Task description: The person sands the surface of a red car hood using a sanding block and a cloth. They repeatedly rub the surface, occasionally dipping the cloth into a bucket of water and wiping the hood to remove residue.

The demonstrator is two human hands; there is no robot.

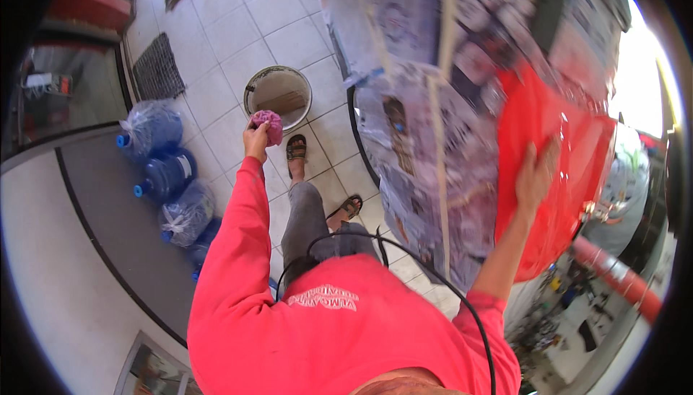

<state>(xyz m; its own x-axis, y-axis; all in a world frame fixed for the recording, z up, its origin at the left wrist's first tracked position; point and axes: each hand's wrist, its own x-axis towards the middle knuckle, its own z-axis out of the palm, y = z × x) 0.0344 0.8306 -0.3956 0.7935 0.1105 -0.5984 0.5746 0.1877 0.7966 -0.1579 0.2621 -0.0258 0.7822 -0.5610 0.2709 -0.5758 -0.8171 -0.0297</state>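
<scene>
Pink and crumpled, a wad (268, 127) sits clamped in the fingers of the person's left hand (255, 140), near a bucket (306, 82) on the tiled floor (220, 56). The right hand (535, 178) rests on a glossy red panel (570, 193), thumb and fingers apart, beside taped paper (413, 168).

"Where was the bucket (278, 69)?"
"On the floor (209, 5), between the jugs (164, 176) at its left edge and the paper sheets (411, 157)."
"The mat (157, 70)?"
"At that edge, beyond the jugs."
"The cloth (271, 128)?"
"In the left grip (254, 139), near the bucket."
"The right grip (535, 175)?"
"On the panel (554, 211), right of the sheets."
</scene>
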